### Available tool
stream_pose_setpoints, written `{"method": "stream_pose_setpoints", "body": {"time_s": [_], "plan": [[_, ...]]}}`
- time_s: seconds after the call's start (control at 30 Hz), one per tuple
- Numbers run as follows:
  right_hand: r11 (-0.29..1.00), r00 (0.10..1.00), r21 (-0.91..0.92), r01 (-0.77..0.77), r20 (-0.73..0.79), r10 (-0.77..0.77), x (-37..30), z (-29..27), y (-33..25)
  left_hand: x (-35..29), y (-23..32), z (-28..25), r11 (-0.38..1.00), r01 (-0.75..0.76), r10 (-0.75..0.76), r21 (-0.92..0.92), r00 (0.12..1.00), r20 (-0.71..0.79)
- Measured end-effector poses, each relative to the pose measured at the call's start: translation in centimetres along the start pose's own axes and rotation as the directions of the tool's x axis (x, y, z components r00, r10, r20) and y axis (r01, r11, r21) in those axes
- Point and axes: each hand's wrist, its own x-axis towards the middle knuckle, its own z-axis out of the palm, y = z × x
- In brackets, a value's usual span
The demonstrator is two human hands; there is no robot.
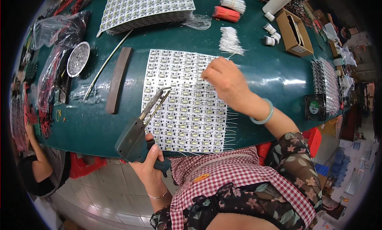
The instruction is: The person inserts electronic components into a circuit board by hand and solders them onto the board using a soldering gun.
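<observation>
A white panel of small circuit boards (179, 140) lies flat on the table before me, with thin white wires across its right part and sticking out past its right edge. My left hand (150, 166) is closed round the handle of a dark soldering gun (133, 135). The gun's tip, with a thin metal feed tube beside it, hovers over the panel's middle. Over the panel's upper right, my right hand (227, 83) is closed in a pinch, fingertips down near the wires. What those fingertips hold is hidden.
A stack of similar panels (147, 7) stands at the back. White wires (230, 40) and a red wire bundle (227, 14) lie at the back right, near a cardboard box (294, 33). Leftward are a dark bar (119, 81) and a metal bowl (78, 59). Another person's arm (38, 154) shows at far left.
</observation>
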Motion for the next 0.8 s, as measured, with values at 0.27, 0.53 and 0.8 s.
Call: {"method": "stream_pose_setpoints", "body": {"time_s": [0.27, 0.53, 0.8], "plan": [[0.991, 0.994, 0.118, 0.064, -0.093, -0.054, -0.2, 4.6, -2.5, -0.9, 0.6, 0.9, 0.981, 0.005, 0.003, 0.195, 0.999, -0.042], [0.975, 0.995, 0.213, 0.064, -0.086, -0.047, -0.6, 5.6, -2.1, -1.3, -1.1, 0.1, 0.903, 0.003, 0.002, 0.430, 1.000, -0.011], [0.963, 0.995, 0.259, 0.075, -0.076, -0.057, -0.5, 5.7, -1.9, -1.4, -2.3, -0.4, 0.833, -0.148, 0.125, 0.532, 0.989, 0.080]]}}
